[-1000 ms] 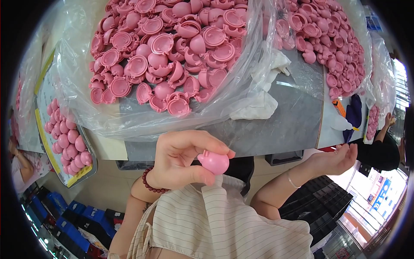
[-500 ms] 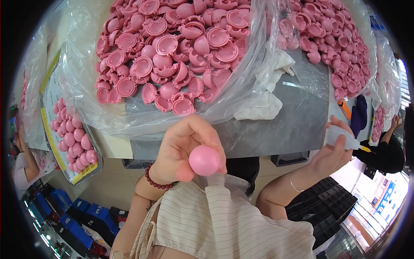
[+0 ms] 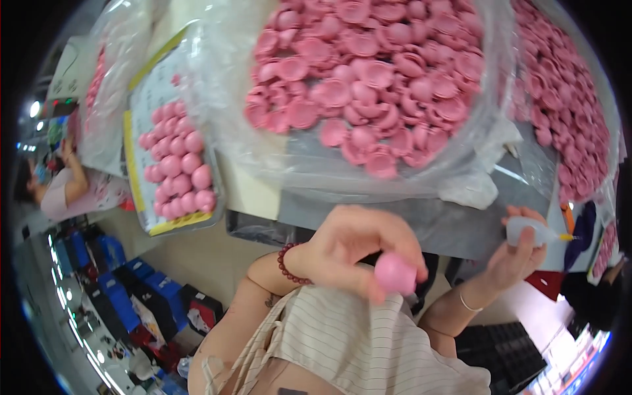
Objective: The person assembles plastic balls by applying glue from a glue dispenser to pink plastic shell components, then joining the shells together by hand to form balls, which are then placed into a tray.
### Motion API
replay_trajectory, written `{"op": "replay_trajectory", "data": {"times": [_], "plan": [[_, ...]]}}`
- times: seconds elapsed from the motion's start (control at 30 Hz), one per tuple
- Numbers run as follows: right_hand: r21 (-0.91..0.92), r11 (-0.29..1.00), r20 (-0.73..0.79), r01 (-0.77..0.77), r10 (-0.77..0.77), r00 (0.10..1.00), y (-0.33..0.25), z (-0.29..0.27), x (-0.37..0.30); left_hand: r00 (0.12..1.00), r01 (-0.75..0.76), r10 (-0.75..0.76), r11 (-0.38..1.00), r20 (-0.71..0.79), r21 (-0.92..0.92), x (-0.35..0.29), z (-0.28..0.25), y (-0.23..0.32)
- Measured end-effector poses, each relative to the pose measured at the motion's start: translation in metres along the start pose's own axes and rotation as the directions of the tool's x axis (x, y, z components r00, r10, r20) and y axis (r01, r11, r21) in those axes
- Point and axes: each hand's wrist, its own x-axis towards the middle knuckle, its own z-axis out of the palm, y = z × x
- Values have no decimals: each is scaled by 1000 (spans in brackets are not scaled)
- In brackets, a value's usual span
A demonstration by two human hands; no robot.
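Observation:
Between the thumb and fingers of my left hand [image 3: 359, 247] is a smooth pink plastic ball [image 3: 395, 273], held in front of my striped top. My right hand [image 3: 517, 260], off to the right, is wrapped round a small white squeeze bottle [image 3: 526, 232] with a thin yellow nozzle tip pointing right. Beyond both hands, a heap of pink half-shells [image 3: 372, 76] lies on clear plastic sheeting on the grey table [image 3: 408, 214]. To the left, a tray [image 3: 219, 217] with a yellow-edged liner holds several closed pink balls [image 3: 172, 164]. Motion blurs my left hand slightly.
A second heap of pink pieces [image 3: 566, 105] spreads at the far right. A crumpled white cloth [image 3: 471, 191] lies by the table's front edge. Blue and black bins [image 3: 164, 293] stand on the floor at left. A co-worker [image 3: 62, 187] is at the far left, another person at far right.
The view has swung left, so the table and heaps appear shifted right and the tray shows more fully. Both hands keep hold of the ball and the bottle.

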Motion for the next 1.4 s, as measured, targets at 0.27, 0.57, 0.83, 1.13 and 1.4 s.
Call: {"op": "replay_trajectory", "data": {"times": [0.27, 0.57, 0.83, 1.13, 1.4], "plan": [[-62, 997, -22, 44, -45, 999, -7, 4, 2, 553, 673, 830, -395, -71, 625, -57, -41, 117], [-44, 997, 53, 61, -58, 997, -6, -2, 1, 586, 762, 722, -338, -368, 552, -79, -78, 129], [-57, 995, 69, 79, -75, 995, -5, -1, 1, 593, 727, 778, -406, -207, 554, -61, -52, 115], [-50, 995, 47, 84, -81, 996, -4, -1, -1, 781, 529, 595, -472, -187, 706, 5, -28, 64], [-17, 999, -29, 39, -40, 999, -9, 4, 2, 744, 581, 623, -424, -241, 695, 1, -38, 68]]}}
